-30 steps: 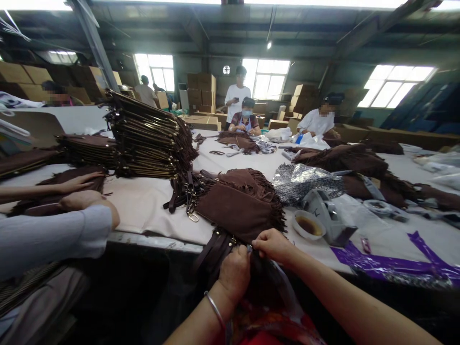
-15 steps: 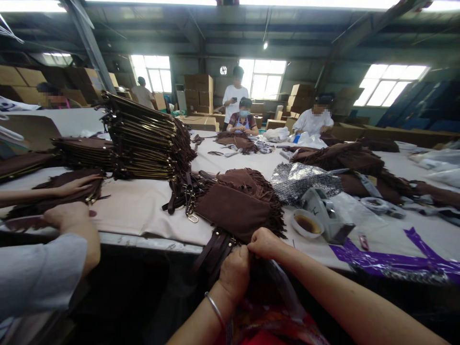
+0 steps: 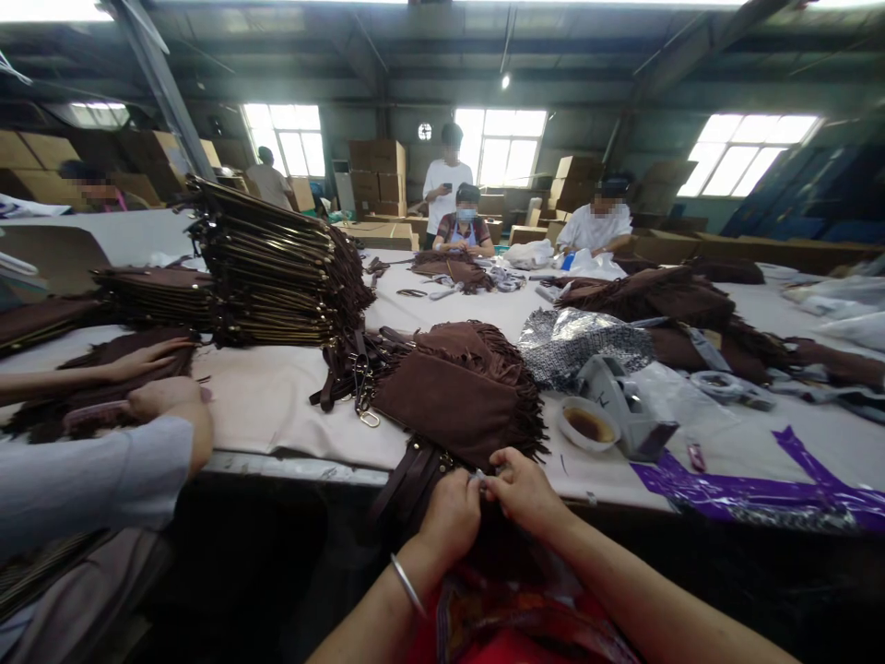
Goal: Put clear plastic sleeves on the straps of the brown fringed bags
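At the table's front edge, my left hand (image 3: 451,507) and my right hand (image 3: 524,486) meet fingertip to fingertip. Both are closed in a pinch on a small pale scrap (image 3: 477,477), too small to make out fully. Just beyond them lies a brown fringed bag (image 3: 442,401), flat on the table. Dark brown leather straps (image 3: 405,481) with brass-coloured studs hang over the edge beside my left hand. Metal snap hooks (image 3: 370,418) on dark straps lie at the bag's left.
A tall stack of zippered brown bags (image 3: 277,267) stands at left. Nearby, a co-worker's hands (image 3: 162,397) rest on another bag. To the right are a bowl of brown liquid (image 3: 587,426), a grey tape dispenser (image 3: 626,406), silvery patterned plastic (image 3: 581,341) and purple plastic (image 3: 753,498).
My fingers have shifted slightly apart, and the pale scrap now shows between them. The co-worker's nearer hand has moved right. The view has tilted a little.
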A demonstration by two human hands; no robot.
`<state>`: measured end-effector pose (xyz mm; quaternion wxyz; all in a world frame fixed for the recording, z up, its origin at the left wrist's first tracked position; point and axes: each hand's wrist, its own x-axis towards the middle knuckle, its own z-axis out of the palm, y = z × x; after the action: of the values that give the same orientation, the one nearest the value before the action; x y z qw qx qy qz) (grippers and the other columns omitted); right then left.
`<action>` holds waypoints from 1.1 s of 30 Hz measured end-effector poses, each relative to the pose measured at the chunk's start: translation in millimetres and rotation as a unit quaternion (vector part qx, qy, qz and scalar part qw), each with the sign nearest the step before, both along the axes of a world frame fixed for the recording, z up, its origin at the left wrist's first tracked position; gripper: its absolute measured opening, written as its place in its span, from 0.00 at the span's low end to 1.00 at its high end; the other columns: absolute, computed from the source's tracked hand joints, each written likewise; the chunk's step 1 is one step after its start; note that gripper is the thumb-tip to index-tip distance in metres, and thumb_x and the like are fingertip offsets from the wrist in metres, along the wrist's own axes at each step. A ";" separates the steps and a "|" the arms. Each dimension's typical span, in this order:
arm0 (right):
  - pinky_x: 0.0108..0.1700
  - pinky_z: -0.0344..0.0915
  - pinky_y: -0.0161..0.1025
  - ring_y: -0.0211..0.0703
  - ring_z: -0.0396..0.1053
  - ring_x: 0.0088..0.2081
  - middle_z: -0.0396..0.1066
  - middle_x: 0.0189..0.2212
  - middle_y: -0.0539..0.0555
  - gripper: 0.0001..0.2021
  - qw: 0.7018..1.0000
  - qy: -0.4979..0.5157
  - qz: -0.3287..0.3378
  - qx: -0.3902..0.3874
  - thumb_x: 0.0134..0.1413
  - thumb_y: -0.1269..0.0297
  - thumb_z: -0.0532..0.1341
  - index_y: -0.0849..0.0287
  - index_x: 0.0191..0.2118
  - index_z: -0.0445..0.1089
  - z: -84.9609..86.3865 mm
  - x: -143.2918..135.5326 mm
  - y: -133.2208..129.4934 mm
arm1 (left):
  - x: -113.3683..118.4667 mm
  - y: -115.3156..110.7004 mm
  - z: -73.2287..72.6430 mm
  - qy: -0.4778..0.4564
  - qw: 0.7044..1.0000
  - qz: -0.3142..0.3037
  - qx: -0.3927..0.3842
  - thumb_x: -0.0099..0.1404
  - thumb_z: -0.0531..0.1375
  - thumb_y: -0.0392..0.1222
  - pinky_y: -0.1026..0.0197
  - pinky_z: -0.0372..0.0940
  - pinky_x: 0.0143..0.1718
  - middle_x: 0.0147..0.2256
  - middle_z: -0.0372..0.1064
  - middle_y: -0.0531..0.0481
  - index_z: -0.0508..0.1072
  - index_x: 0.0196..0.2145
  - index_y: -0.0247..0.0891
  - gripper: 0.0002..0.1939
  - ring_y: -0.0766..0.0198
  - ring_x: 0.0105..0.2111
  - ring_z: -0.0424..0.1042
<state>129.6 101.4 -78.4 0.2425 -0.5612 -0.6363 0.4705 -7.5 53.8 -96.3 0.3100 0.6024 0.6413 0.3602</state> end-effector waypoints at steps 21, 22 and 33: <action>0.30 0.55 0.36 0.40 0.63 0.25 0.66 0.20 0.48 0.06 0.981 -0.130 0.026 0.143 0.51 0.71 0.58 0.58 0.37 0.63 3.0 -1.0 -11.8 | 0.1 -5.4 6.5 -0.523 0.801 0.030 -0.291 0.56 0.61 0.56 0.70 0.33 0.16 0.16 0.45 0.65 0.60 0.28 0.39 0.19 0.77 0.14 0.38; 0.32 0.55 0.36 0.41 0.65 0.26 0.67 0.22 0.49 0.08 0.977 -0.146 0.030 0.152 0.50 0.70 0.59 0.58 0.38 0.64 4.2 2.1 -12.5 | 0.0 -6.6 7.2 -0.517 0.806 0.032 -0.286 0.56 0.61 0.56 0.70 0.33 0.16 0.16 0.45 0.65 0.61 0.29 0.39 0.19 0.77 0.14 0.38; 0.22 0.50 0.34 0.33 0.54 0.17 0.58 0.14 0.46 0.18 0.996 0.068 0.009 -0.058 0.56 0.55 0.54 0.58 0.19 0.60 16.9 -0.7 -31.8 | 7.9 -16.7 14.3 -0.182 0.980 0.048 -0.060 0.66 0.51 0.49 0.62 0.48 0.24 0.19 0.58 0.54 0.64 0.23 0.39 0.17 0.67 0.20 0.55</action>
<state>128.9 69.6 -61.5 0.2479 -0.5353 -0.5949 0.5460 0.4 37.0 -82.0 0.4392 0.4754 0.6228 0.4396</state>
